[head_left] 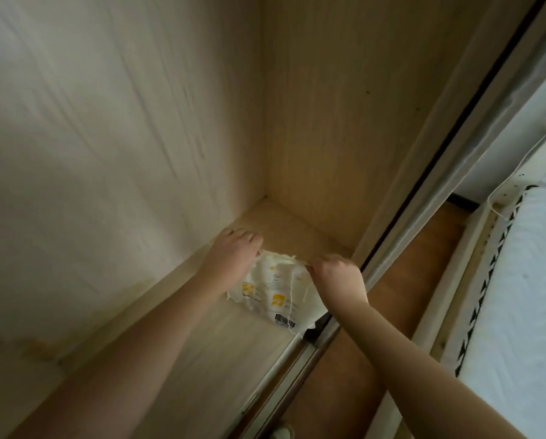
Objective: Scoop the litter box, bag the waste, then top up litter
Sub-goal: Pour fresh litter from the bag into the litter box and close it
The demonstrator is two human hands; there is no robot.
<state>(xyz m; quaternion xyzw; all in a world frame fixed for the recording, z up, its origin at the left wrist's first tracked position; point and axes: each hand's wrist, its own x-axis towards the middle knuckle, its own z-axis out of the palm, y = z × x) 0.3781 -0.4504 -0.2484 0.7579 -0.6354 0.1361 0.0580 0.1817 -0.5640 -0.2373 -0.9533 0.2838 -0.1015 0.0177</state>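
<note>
Wardrobe floor (pixel 202 337) otherwise bare; sliding-door track (pixel 297 359) at 5 o'clock of the bag, wood floor (pixel 360 343) and bed (pixel 525 280) further right. White woven bag (pixel 278 289) lies in the far wardrobe corner, edges frayed, yellow squares and a dark patch printed, text unreadable. Left hand (pixel 233 251) and right hand (pixel 338 277) each pinch its top edge.

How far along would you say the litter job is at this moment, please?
Nothing shows as done: no litter box, scoop or waste bag is in view. In hand: the left hand and right hand grip the top of a white sack on the wardrobe floor. Scooping, bagging and topping up look left.
</note>
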